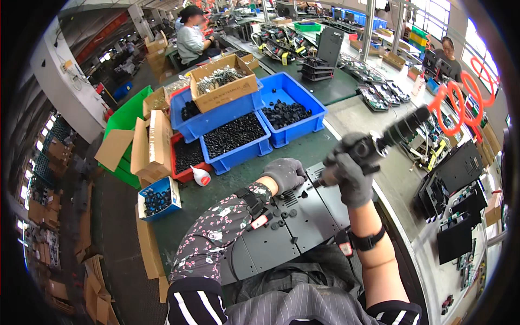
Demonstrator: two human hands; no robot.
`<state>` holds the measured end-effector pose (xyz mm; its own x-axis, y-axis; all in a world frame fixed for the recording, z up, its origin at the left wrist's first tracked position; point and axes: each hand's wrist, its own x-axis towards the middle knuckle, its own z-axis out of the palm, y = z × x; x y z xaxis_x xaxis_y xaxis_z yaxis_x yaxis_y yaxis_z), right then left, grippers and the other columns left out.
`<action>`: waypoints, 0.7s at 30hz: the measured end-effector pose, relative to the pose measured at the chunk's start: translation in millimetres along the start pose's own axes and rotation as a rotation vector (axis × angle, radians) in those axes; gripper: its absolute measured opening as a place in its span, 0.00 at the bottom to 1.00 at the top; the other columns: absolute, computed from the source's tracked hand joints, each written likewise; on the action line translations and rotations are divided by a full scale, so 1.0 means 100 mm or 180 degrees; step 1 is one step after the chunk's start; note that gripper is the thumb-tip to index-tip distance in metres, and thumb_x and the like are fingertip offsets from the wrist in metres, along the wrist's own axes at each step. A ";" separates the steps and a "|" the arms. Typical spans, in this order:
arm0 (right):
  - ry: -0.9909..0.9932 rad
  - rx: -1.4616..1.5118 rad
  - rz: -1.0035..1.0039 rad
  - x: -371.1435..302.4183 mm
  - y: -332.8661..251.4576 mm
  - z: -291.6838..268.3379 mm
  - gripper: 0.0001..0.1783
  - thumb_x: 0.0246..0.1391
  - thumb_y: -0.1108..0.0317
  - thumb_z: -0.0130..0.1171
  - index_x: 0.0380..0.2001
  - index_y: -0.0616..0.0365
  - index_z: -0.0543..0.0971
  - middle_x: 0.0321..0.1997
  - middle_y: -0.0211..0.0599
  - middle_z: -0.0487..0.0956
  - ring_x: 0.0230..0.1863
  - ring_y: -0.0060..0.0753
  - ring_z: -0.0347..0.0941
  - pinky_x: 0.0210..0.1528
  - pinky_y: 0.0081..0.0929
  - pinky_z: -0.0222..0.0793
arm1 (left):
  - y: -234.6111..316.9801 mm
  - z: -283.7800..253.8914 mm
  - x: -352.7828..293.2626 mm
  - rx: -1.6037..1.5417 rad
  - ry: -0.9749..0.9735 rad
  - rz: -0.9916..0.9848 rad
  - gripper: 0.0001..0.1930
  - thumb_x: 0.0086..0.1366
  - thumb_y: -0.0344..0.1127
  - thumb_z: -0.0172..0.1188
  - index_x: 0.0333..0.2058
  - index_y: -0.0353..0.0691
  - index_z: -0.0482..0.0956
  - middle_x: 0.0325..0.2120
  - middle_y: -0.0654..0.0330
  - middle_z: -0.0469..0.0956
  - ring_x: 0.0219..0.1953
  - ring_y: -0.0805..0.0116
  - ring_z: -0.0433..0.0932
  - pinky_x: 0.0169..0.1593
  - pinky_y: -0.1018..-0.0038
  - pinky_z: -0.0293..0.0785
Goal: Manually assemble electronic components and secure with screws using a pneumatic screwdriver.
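Note:
Gripped in my gloved right hand (349, 176) is a dark power screwdriver (403, 129), held tilted, its working end pointing down and left toward a flat black metal panel (271, 247). My gloved left hand (283, 174) rests at the panel's far edge, fingers bent together close to the tool's tip. What those fingers pinch, if anything, is hidden. Several small black round parts (278, 224) lie loose on the panel near my left wrist. The panel has small holes and slots, and its near edge meets my clothing.
Beyond my left hand stand blue bins (236, 139) of small black parts and a carton (223, 85) of metal pieces. A small white bottle (201, 176) and a small box (158, 199) sit left. A red coiled hose (460, 108) hangs right. Two people work farther off.

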<state>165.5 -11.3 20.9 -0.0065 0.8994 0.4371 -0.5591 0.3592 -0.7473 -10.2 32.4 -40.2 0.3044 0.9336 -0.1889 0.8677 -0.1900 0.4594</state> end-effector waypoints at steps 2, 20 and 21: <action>0.0028 0.0232 0.0020 -0.14 -0.06 -0.01 0.20 0.43 0.73 0.60 0.41 0.58 0.68 0.31 0.35 0.70 0.32 0.30 0.72 0.36 0.31 0.72 | -0.09 -0.05 -0.01 -0.0143 0.0022 -0.0182 0.14 0.55 0.42 0.58 0.38 0.44 0.80 0.37 0.57 0.79 0.43 0.59 0.77 0.50 0.67 0.69; -0.0015 0.0906 0.0088 -0.61 -0.29 0.07 0.22 0.42 0.67 0.63 0.41 0.54 0.66 0.33 0.32 0.67 0.32 0.29 0.66 0.35 0.31 0.68 | 0.05 0.19 -1.54 -0.5786 -0.0128 -0.0877 0.15 0.67 0.36 0.51 0.49 0.35 0.71 0.31 0.68 0.73 0.23 0.85 0.64 0.20 0.91 0.59; -0.0056 0.0837 -0.0041 -0.61 -0.33 0.11 0.22 0.42 0.66 0.60 0.42 0.54 0.65 0.33 0.32 0.64 0.31 0.28 0.62 0.35 0.30 0.64 | 0.10 0.24 -1.56 -0.5913 -0.0076 -0.0902 0.15 0.67 0.36 0.51 0.49 0.35 0.72 0.30 0.69 0.72 0.22 0.86 0.63 0.19 0.92 0.58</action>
<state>174.8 -81.0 24.2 -0.0113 0.8898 0.4562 -0.7555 0.2913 -0.5869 -39.0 -122.4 -27.0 0.2661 0.8673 -0.4208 -0.5836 0.4924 0.6457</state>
